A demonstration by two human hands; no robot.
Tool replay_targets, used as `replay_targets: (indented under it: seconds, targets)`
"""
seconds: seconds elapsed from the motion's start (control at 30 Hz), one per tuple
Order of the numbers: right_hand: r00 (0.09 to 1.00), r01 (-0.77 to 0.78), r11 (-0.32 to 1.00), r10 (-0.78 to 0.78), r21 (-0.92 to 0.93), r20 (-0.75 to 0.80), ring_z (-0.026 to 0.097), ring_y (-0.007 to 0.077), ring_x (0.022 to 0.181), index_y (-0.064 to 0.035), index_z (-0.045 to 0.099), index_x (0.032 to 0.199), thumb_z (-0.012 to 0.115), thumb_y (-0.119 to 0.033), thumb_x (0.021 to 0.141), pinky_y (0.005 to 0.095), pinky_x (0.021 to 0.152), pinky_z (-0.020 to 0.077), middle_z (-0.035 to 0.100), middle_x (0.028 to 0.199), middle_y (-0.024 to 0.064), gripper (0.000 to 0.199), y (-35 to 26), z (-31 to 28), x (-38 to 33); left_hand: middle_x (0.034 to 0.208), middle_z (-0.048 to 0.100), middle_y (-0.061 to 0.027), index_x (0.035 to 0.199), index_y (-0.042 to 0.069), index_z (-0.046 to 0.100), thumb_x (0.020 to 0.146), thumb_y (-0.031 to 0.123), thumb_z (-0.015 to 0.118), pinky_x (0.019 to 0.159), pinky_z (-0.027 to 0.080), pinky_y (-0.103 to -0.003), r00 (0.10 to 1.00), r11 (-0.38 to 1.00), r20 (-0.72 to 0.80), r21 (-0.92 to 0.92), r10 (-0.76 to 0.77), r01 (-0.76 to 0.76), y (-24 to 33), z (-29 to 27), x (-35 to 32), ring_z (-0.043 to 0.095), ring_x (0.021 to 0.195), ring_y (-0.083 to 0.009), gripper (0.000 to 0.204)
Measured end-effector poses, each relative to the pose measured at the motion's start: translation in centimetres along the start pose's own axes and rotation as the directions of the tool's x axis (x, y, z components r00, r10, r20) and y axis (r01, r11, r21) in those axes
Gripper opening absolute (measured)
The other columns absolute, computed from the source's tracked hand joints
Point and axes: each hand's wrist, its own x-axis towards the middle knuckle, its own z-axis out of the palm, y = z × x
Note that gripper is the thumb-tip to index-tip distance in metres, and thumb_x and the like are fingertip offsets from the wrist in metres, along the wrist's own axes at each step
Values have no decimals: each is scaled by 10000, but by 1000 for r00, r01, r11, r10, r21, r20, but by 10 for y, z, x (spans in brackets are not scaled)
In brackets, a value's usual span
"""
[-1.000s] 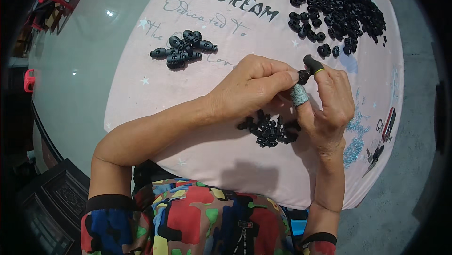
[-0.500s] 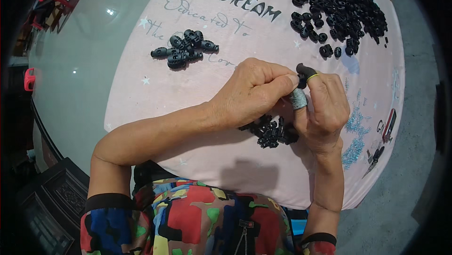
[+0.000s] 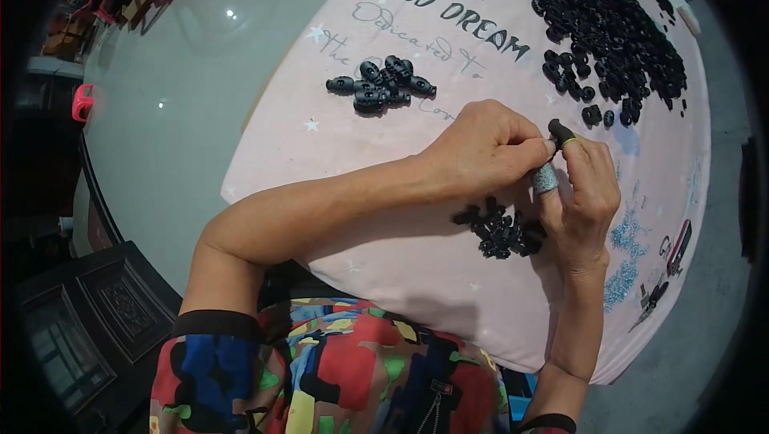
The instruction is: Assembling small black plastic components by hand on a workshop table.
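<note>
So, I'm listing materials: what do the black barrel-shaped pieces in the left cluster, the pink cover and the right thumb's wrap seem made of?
Black pieces: probably plastic, satin, from moulded shapes and soft highlights.
Pink cover: likely fabric, matte, from its dull, printed surface.
Thumb wrap: perhaps cloth or tape, matte, speckled grey-blue; too small to tell.

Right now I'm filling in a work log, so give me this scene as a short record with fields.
Left hand: fingertips pinched at a small black piece, mostly hidden
Right hand: meets it there; black cover on index finger, speckled cover on thumb
Near pile: small black parts
Left cluster: black barrel-shaped pieces
Far right: large heap of black pieces
Surface: pale pink printed cloth
</note>
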Motion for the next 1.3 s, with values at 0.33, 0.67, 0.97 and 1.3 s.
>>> replay_targets:
  seconds: [0.33, 0.67, 0.97, 1.3]
  targets:
    - [926, -354, 919, 317, 176, 205, 602, 225, 590, 52, 687, 816, 748, -77, 820, 337, 580, 486, 648, 701, 142, 142, 4, -39, 11, 892, 771, -163, 1022, -43, 769, 967, 216, 670, 583, 566, -345, 903, 547, -183, 834, 390, -68, 46, -36, -24, 734, 713, -222, 283]
    - [782, -343, 919, 165, 194, 600, 581, 219, 596, 33, 701, 821, 701, -52, 720, 330, 582, 465, 609, 669, 111, 133, -9, -41, 6, 1112, 739, -161, 1091, 11, 774, 949, 202, 687, 949, 525, -423, 830, 188, -242, 968, 503, 168, 28, -82, -70, 664, 1071, -339, 254]
    - [924, -156, 986, 123, 64, 362, 650, 294, 726, 31, 709, 960, 640, 24, 737, 392, 683, 523, 686, 855, 146, 233, -4, -26, 2, 1226, 689, -240, 1326, -7, 652, 975, 258, 688, 994, 516, -435, 853, 382, -294, 916, 431, 123, 18, -83, -77, 654, 1141, -372, 441]
    - [761, -506, 782, 603, -364, 238, 703, 362, 740, 6, 757, 968, 632, -97, 792, 441, 734, 530, 705, 817, 233, 239, 61, -83, -5, 1288, 659, -236, 1361, -7, 632, 968, 207, 707, 992, 513, -430, 797, 237, -167, 971, 581, 30, 28, -71, -73, 631, 1181, -366, 454]
